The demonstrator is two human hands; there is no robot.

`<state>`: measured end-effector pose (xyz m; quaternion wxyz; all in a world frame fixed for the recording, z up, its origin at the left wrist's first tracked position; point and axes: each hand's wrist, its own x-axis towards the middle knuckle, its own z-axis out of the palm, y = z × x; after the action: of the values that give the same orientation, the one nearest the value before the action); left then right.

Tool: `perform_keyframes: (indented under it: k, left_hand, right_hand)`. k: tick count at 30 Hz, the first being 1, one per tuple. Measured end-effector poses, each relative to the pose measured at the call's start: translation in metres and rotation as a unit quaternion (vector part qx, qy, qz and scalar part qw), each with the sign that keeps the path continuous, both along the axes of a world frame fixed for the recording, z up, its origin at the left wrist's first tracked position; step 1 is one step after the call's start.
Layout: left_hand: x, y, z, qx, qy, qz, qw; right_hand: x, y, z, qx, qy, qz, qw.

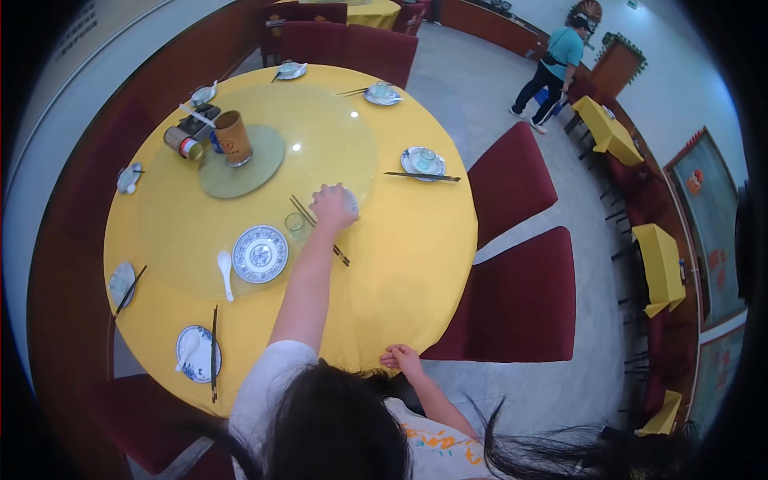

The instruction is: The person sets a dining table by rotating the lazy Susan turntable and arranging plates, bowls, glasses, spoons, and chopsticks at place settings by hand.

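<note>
My left hand (332,206) is stretched over the table with its fingers closed over a small white patterned bowl (351,202), which it mostly hides. Beside that hand, a pair of dark chopsticks (302,210) runs under my forearm. A clear glass (294,222) stands just left of the chopsticks. Nearer to me lie a blue-and-white plate (260,254) and a white spoon (226,274). My right hand (401,358) is by the table's near edge, fingers curled in, with nothing visible in them.
A yellow-covered round table (400,272) carries a glass turntable with a brown cup (233,138) and a bottle (182,144). Several place settings ring the edge, one with a plate (423,162). Maroon chairs (512,296) stand right. A person (560,68) is farther back.
</note>
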<state>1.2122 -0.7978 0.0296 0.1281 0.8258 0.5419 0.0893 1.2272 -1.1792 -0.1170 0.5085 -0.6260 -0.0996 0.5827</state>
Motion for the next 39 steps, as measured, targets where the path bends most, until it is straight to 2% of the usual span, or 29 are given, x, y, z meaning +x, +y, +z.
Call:
perform_keyframes:
  k: [7, 10, 16, 19, 21, 24, 27, 30, 32, 35, 39]
  left_hand:
    - [0.004, 0.010, -0.022, -0.044, 0.021, 0.018, 0.999]
    - [0.005, 0.011, -0.020, -0.089, 0.057, -0.011, 0.994]
    - [0.003, 0.018, -0.019, -0.057, 0.076, -0.021, 0.995]
    - [-0.001, 0.012, 0.000, 0.016, 0.050, -0.041, 0.998]
    - [-0.003, 0.009, -0.007, 0.094, -0.124, -0.054, 0.986]
    - [-0.053, -0.039, 0.031, 0.193, -0.252, -0.064, 0.946]
    - [-0.151, -0.094, 0.040, 0.224, -0.229, 0.005, 0.947]
    - [-0.267, -0.144, 0.004, 0.269, -0.145, 0.150, 0.940]
    - [-0.336, -0.176, -0.035, 0.242, -0.101, 0.262, 0.929]
    - [-0.395, -0.213, -0.068, 0.189, 0.041, 0.336, 0.922]
    - [-0.425, -0.227, -0.103, 0.100, 0.063, 0.348, 0.930]
  right_hand:
    - [0.003, 0.006, 0.009, -0.017, 0.008, 0.028, 0.999]
    - [0.005, 0.008, 0.015, -0.025, 0.015, 0.038, 0.999]
    - [0.010, 0.005, 0.004, -0.019, 0.027, 0.053, 0.998]
    - [0.013, 0.006, -0.001, -0.009, 0.031, 0.057, 0.998]
    - [0.013, 0.003, -0.002, -0.017, 0.031, 0.067, 0.997]
    - [0.018, 0.008, 0.004, -0.039, 0.027, 0.092, 0.995]
    - [0.020, 0.009, 0.004, -0.022, 0.034, 0.106, 0.993]
    - [0.015, 0.012, 0.023, -0.026, 0.021, 0.109, 0.994]
    - [0.012, 0.013, 0.023, -0.033, 0.008, 0.109, 0.993]
    - [0.011, 0.014, 0.020, -0.043, -0.013, 0.109, 0.993]
    - [0.006, 0.016, 0.023, -0.056, -0.047, 0.109, 0.991]
